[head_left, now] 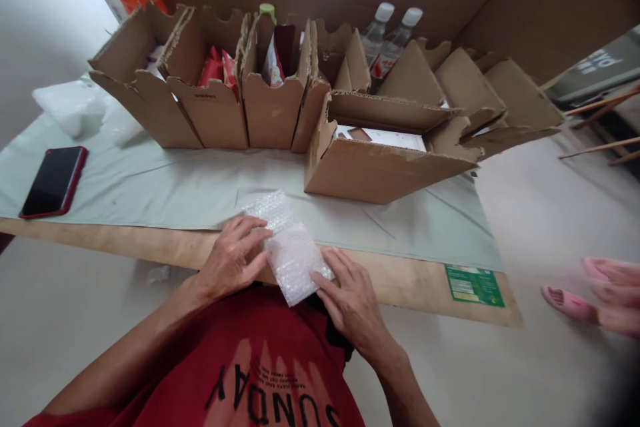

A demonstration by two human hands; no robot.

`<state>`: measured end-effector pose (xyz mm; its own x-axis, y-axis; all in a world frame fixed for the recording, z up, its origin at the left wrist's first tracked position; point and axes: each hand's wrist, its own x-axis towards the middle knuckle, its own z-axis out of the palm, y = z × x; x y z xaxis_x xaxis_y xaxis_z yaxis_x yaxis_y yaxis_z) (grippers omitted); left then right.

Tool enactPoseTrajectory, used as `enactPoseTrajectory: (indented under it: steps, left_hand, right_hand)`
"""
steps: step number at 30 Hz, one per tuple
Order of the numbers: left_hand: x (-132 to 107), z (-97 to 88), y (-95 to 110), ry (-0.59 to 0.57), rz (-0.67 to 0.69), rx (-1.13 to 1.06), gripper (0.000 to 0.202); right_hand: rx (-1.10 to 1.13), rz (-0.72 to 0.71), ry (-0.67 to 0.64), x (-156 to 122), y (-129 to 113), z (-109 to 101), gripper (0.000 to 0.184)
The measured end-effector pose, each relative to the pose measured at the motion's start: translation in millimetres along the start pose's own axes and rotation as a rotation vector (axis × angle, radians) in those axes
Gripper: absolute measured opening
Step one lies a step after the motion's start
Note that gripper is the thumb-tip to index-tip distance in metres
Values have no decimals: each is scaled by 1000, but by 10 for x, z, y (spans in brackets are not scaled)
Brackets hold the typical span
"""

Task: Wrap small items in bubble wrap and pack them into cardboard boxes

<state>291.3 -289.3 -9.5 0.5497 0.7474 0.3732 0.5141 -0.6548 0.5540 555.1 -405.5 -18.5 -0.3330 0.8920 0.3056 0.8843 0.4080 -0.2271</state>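
Observation:
A folded piece of clear bubble wrap (295,257) lies slantwise over the table's front edge, close to my body. My left hand (235,253) holds its left side, fingers bent over the margin and thumb lower down. At the lower right corner, my right hand (350,290) grips the wrap between thumb and fingers. Whether anything is inside the wrap, I cannot tell.
Several cardboard holders (277,110) line the back, some with packets inside. One holder (385,173) stands crosswise in front. Two bottles (393,47) rise behind. A phone (54,181) lies left, near plastic wrap (75,107). A person's pink slipper (570,303) shows right.

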Motion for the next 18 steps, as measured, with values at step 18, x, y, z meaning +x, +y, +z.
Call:
enactPoseTrajectory:
  steps: [18]
  left_hand:
    - [679,83,-375,-144,-247,297,9]
  right_hand:
    - [202,-16,13,14,-139,86,23]
